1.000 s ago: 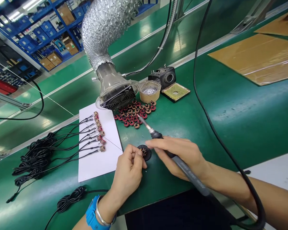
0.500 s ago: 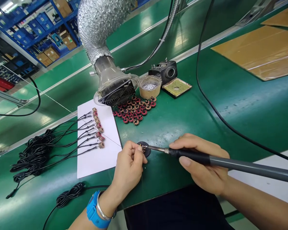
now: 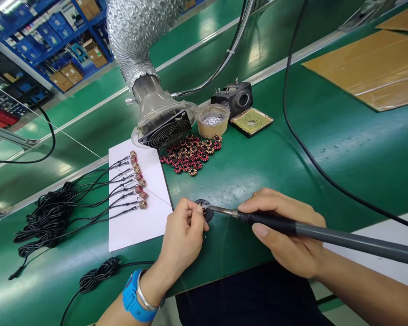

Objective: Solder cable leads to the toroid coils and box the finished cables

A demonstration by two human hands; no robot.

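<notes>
My right hand (image 3: 289,231) is closed round the dark handle of a soldering iron (image 3: 265,222). Its metal tip points left and meets a small wire-wound ring coil (image 3: 204,210) on a round black pad (image 3: 209,214). My left hand (image 3: 185,231) pinches at the coil's left edge, apparently on a thin wire; the fingertips hide most of it. A black cable (image 3: 136,263) runs behind my left wrist from a tied bundle (image 3: 100,274). On a white sheet (image 3: 139,231) to the left lies a row of finished-looking coils (image 3: 138,179) joined to black cables.
A pile of red and copper ring coils (image 3: 192,154) lies beneath a fume extractor hood (image 3: 166,122). Behind stand a solder pot (image 3: 212,121), an iron stand (image 3: 236,97) and a yellow sponge (image 3: 251,121). Coiled cables (image 3: 51,213) lie left, cardboard (image 3: 370,68) right; a black cord (image 3: 302,154) crosses the bench.
The view has shifted very slightly. Both hands keep their places, with the iron's tip still at the coil; a yellow bit by the left fingertips shows less.
</notes>
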